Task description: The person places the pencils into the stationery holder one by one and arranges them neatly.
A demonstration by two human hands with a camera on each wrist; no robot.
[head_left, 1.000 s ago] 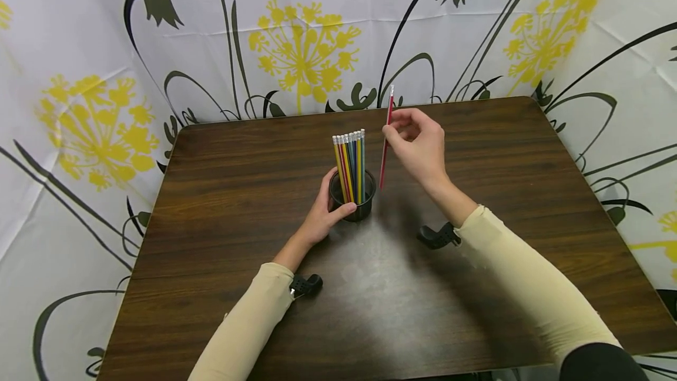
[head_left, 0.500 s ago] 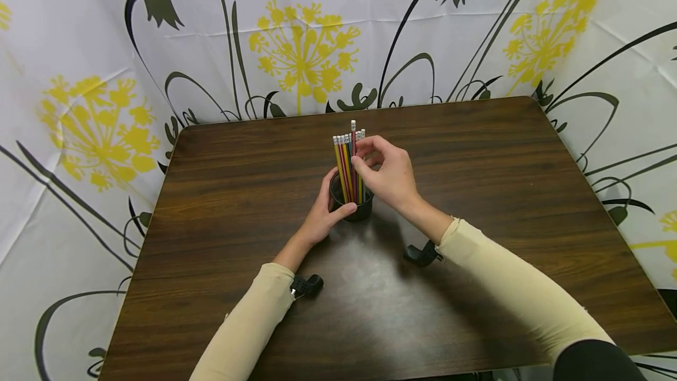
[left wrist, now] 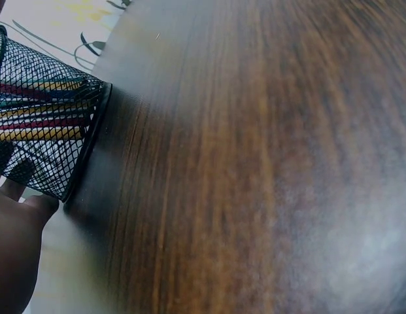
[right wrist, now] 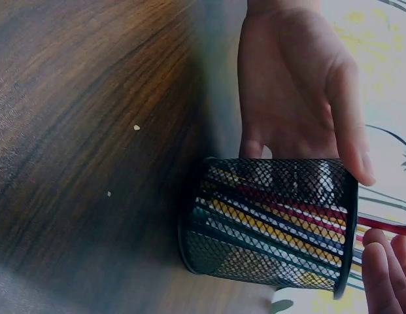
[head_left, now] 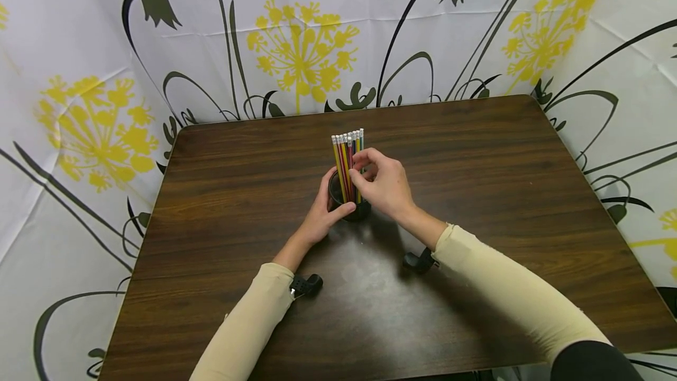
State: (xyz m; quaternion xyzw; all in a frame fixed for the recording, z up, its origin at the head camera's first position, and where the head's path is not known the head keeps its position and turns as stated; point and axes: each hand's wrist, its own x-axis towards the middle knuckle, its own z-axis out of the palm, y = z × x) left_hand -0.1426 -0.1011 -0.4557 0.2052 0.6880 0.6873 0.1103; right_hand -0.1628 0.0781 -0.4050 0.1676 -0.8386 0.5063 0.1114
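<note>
A black mesh pencil cup [head_left: 362, 214] stands upright on the table, holding several pencils [head_left: 340, 160] in yellow, red, blue and teal, their white erasers up. My left hand [head_left: 319, 215] grips the cup from the left, thumb over the near rim. At the cup's right side my right hand [head_left: 386, 184] pinches a red pencil [head_left: 349, 160] between thumb and fingers. That pencil stands inside the cup among the others, its eraser end about level with theirs. In the right wrist view the mesh wall [right wrist: 245, 260] lets the pencils show through.
The dark wood-grain table [head_left: 238, 181] reaches back to a white curtain [head_left: 211, 46] printed with yellow flowers and grey stems. Two small pale specks [right wrist: 136, 127] lie on the tabletop in the right wrist view. A black wrist camera [head_left: 307, 286] sits at the left wrist.
My right hand has carried the red pencil leftward from beside the cup and lowered it in among the others. The left hand and the cup have stayed in place.
</note>
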